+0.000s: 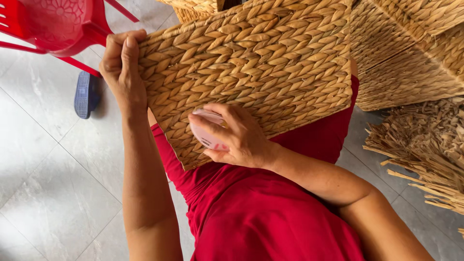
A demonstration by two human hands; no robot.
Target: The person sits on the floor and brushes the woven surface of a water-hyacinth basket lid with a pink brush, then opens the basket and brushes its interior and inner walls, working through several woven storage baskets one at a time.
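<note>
The left hand (123, 63) grips the far-left corner of the fully woven basket (251, 72) resting on the lap, while the right hand (237, 137) clasps a small pink tool (205, 130) against its near face, apparently finishing.

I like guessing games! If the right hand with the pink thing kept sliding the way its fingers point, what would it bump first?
The right hand points left across the woven basket. Going on, it would probably pass the basket's edge and meet the left forearm, though depth is unclear.
</note>
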